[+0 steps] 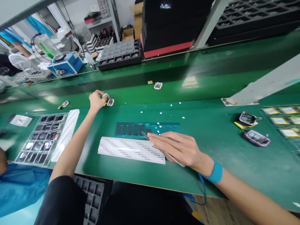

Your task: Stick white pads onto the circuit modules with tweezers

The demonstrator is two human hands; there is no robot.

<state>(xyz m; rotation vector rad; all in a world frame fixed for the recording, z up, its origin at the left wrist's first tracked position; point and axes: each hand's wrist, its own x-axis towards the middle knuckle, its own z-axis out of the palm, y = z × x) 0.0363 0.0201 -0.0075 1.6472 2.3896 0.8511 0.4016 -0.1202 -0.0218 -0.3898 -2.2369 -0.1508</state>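
My left hand (pixel 97 100) reaches to the far side of the bench. Its fingers are pinched at a small white casing piece (pixel 106 96), partly hidden by the fingertips. Right beside the fingertips lies a white-framed device with exposed electronics (pixel 110 102). In my right hand (pixel 181 146) is a pair of metal tweezers (pixel 166 152). The tweezer tips point left, over the end of a teal sheet (pixel 168 120) that carries rows of small dark strips (pixel 130 129). In front of that sheet lies a white printed backing sheet (pixel 131 150).
Small white bits (pixel 160 113) are scattered across the green bench. Another opened device (pixel 158 86) stands at the back. To the right are dark-cased devices (pixel 257 138) and a tray of batteries (pixel 276 120); to the left, a compartment tray of screens (pixel 50 123). A coworker's blue sleeve (pixel 22 187) is at lower left.
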